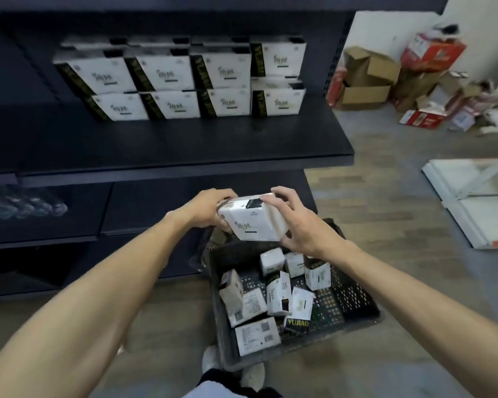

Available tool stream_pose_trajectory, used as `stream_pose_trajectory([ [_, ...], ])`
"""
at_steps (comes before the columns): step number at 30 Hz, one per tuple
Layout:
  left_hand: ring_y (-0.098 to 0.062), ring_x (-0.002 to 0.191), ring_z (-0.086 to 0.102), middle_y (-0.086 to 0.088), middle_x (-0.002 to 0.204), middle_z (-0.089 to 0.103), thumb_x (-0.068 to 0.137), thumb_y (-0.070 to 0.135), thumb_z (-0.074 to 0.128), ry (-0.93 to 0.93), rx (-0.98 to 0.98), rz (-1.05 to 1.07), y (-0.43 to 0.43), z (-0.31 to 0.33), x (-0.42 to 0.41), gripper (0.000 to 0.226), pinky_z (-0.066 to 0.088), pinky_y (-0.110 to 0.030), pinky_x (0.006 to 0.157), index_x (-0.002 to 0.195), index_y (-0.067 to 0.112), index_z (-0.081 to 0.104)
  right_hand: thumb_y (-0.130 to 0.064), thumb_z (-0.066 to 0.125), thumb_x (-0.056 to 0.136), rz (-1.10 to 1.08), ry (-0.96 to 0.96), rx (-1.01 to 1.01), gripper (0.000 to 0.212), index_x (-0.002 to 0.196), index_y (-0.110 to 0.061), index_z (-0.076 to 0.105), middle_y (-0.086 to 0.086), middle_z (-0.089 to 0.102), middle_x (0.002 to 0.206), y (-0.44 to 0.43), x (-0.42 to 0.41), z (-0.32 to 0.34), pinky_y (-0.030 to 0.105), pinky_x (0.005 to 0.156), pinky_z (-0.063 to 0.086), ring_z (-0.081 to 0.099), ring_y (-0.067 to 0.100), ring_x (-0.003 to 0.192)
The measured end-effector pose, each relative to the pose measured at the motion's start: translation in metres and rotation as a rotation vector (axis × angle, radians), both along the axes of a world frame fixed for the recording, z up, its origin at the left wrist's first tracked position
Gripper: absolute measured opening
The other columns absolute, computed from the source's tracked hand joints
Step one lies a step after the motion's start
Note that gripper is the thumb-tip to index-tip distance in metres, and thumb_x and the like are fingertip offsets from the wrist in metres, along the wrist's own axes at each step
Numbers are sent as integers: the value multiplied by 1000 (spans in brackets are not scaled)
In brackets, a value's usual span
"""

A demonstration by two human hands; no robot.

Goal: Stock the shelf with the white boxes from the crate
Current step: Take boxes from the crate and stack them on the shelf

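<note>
Left hand (206, 209), right hand (299, 222) clasp white cardboard box (253, 222) over black slotted crate (357, 300); right fingers spread, left's apparently curled.

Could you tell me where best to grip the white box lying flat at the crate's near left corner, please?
Its right end, from straight above. The flat box lies barcode face up in the crate, with wall and neighbours seemingly closing its other sides; a small gap shows on the right. Left hand and right hand now hold another box.
</note>
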State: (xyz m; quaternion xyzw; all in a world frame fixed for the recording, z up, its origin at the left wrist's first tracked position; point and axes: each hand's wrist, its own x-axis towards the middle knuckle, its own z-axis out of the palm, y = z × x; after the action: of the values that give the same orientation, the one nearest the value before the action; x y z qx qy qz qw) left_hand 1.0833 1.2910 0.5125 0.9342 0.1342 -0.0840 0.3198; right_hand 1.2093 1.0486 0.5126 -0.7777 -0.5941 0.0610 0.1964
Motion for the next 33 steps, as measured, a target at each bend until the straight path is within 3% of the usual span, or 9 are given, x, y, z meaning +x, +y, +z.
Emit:
stream_pose_trajectory([
  [3, -10, 100, 58, 15, 104, 64, 62, 27, 90, -81, 0, 91, 7, 30, 3, 57, 49, -28, 82, 111, 33, 60, -3, 71, 73, -143, 14, 40, 109, 152, -45, 9, -4, 17, 157, 6, 7, 20, 41, 70, 56, 62, 31, 102],
  [5, -12, 98, 59, 14, 101, 64, 63, 29, 89, -141, 38, 135, 11, 48, 9, 55, 48, -27, 77, 111, 30, 62, -15, 71, 76, -181, 34, 71, 107, 154, -43, 4, -5, 19, 158, 13, 12, 33, 44, 74, 56, 63, 31, 100],
  [7, -16, 98, 56, 13, 95, 59, 65, 33, 88, -187, 103, 179, 15, 67, 16, 55, 44, -28, 76, 114, 29, 62, -27, 71, 80, -200, 41, 138, 100, 156, -37, 6, -4, 29, 155, 21, 15, 44, 42, 84, 56, 60, 26, 112],
  [11, -18, 95, 46, 2, 99, 46, 66, 39, 85, -211, 169, 237, 18, 93, 31, 60, 44, -35, 84, 120, 37, 58, -31, 67, 92, -351, 101, 288, 71, 153, -33, 31, -2, 51, 144, 42, 21, 59, 35, 100, 46, 52, 16, 126],
  [14, -20, 102, 48, -2, 107, 51, 68, 38, 84, -297, 178, 295, 19, 103, 45, 62, 43, -35, 86, 123, 36, 57, -29, 66, 94, -447, 150, 380, 54, 144, -20, 49, 1, 56, 141, 58, 29, 69, 36, 108, 43, 51, 18, 130],
  [18, -17, 110, 56, 0, 122, 62, 74, 25, 83, -473, 55, 426, 24, 107, 67, 63, 47, -35, 97, 131, 28, 57, -28, 67, 93, -555, 169, 414, 49, 140, -20, 54, 1, 63, 133, 77, 49, 78, 34, 100, 45, 58, 20, 121],
  [22, -15, 112, 60, 5, 120, 65, 83, 13, 75, -578, -30, 434, 33, 107, 91, 42, 49, -38, 102, 122, 24, 66, -30, 68, 92, -645, 211, 409, 46, 136, -24, 56, 1, 65, 126, 91, 77, 89, 33, 94, 47, 64, 23, 107],
  [25, -14, 117, 58, 4, 123, 66, 86, 13, 72, -635, -28, 412, 39, 107, 116, 38, 44, -28, 105, 123, 23, 67, -29, 69, 91, -695, 183, 404, 44, 133, -25, 57, 4, 68, 119, 99, 99, 100, 35, 91, 49, 65, 25, 102],
  [33, -18, 116, 61, 4, 125, 65, 88, 19, 71, -664, 3, 400, 44, 115, 176, 39, 48, -34, 101, 126, 22, 64, -29, 68, 91, -713, 170, 381, 42, 132, -25, 59, 8, 67, 124, 114, 164, 116, 35, 92, 47, 60, 31, 114],
])
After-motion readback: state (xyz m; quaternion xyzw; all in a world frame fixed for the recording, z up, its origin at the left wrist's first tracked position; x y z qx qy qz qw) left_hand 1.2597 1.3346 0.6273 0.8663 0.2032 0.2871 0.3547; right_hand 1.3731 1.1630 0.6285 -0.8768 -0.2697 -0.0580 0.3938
